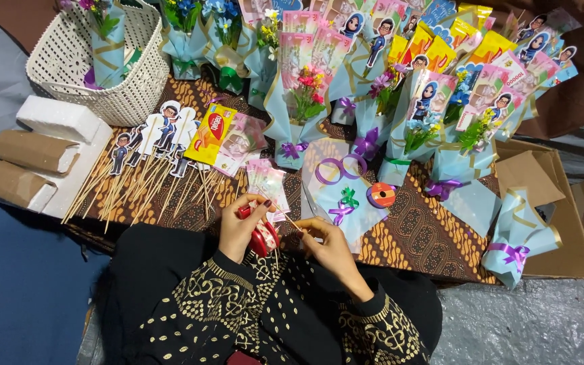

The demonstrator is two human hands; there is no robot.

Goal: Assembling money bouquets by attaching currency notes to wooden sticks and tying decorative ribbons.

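So the left hand [238,230] is wrapped around a red tape dispenser [262,238], fingers curled shut on it, held just over the lap at the near edge of the table. The right hand [329,245] sits just beside it, thumb and fingertips pinched together on the low end of a thin wooden skewer [285,217]. The skewer slants up and away to a folded pink banknote [266,184] at its far tip, though I can't tell if the two are stuck together yet.

That stick looks light and a bit snappy, so I'd grip it low like this, not mid-shaft. The note is soft paper and would crease easily, so better handled by its edges.

Further out on the patterned brown cloth [420,230] there's a fan of skewers with cartoon figure cutouts [160,132], a yellow snack packet [211,133], purple ribbon loops [339,169] and an orange tape roll [381,195]. Behind all that, rows of pale blue wrapped bouquets [434,128], plus a white basket [99,61] at the far left corner.
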